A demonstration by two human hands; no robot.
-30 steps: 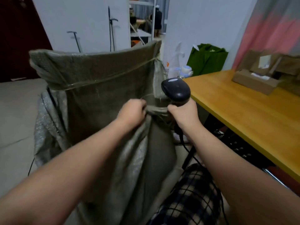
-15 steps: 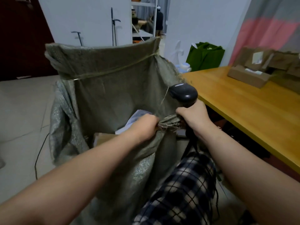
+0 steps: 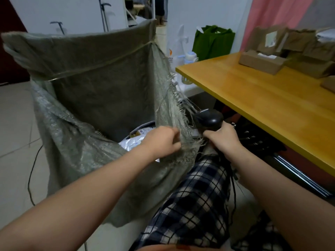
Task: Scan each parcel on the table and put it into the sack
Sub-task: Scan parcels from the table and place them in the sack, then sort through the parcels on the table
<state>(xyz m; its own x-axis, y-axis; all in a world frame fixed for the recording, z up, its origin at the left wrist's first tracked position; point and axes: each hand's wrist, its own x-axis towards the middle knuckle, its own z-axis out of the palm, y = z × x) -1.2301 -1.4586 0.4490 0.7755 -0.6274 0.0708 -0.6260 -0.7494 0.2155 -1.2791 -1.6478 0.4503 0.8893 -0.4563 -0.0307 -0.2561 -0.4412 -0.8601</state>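
my L hand pinches frayed rim of sack | my R hand grips scanner just beside rim | parcels on table, far R, well apart from both

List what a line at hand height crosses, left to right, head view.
sack → parcels inside it → left hand, gripping the sack's frayed rim → right hand, holding the scanner → table.
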